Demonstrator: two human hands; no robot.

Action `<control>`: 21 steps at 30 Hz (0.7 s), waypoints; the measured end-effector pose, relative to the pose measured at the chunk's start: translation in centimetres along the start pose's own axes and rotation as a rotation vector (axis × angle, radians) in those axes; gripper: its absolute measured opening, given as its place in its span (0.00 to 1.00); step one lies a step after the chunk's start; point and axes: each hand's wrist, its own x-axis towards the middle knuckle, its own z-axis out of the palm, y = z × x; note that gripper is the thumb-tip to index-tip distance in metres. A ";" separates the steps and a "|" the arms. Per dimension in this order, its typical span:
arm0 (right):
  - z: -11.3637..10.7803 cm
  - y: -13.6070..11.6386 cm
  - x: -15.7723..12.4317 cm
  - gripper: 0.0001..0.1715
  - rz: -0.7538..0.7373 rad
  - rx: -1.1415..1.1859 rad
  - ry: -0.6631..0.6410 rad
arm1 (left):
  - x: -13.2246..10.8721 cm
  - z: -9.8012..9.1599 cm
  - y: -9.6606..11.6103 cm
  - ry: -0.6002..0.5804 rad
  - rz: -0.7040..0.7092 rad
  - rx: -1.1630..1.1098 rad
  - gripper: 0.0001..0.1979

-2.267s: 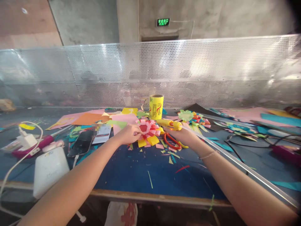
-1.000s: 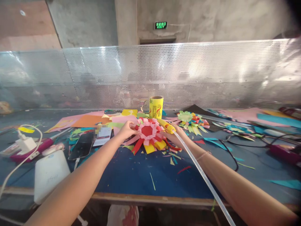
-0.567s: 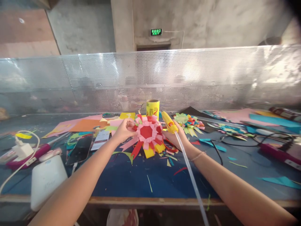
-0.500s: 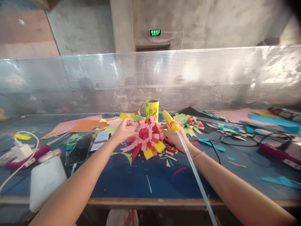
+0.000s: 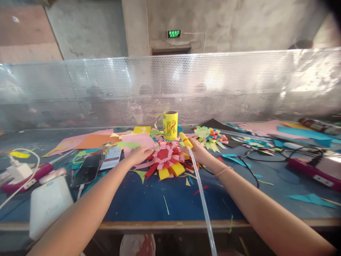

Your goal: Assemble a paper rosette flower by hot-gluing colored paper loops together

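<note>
A layered paper flower [image 5: 163, 156], pink and red with yellow loops beneath, lies on the table in front of me. My left hand [image 5: 142, 155] is at its left edge, fingers drawn together on the paper strips; the fingertips are partly hidden. On the flower's right side, my right hand [image 5: 197, 151] grips a yellow hot glue gun [image 5: 185, 140]. A long translucent glue stick [image 5: 201, 188] runs from the gun's back end down towards me. The gun's nozzle is hidden from view.
Behind the flower stands a yellow cardboard tube [image 5: 170, 126]. A green paper flower [image 5: 204, 133] lies to its right. On the left are a phone [image 5: 86, 170], a white power bank [image 5: 50, 206] and a power strip [image 5: 39, 176]. Paper scraps and cables surround the work.
My left hand has come down onto the flower's edge, its fingers closing. The flower lies flatter and faces up more. My right hand has shifted the glue gun slightly left and lower.
</note>
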 end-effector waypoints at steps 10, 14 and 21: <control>0.5 0.0 0.0 0.14 -0.016 0.005 -0.051 | 0.2 -0.4 0.0 0.049 -0.128 -0.133 0.11; 0.3 -0.5 -0.3 0.14 0.023 0.041 0.002 | 0.1 -0.8 0.4 0.040 -0.236 -0.375 0.12; -0.6 -1.8 -0.6 0.15 0.077 0.256 -0.023 | -0.8 -2.0 2.1 -0.067 -0.466 -0.723 0.30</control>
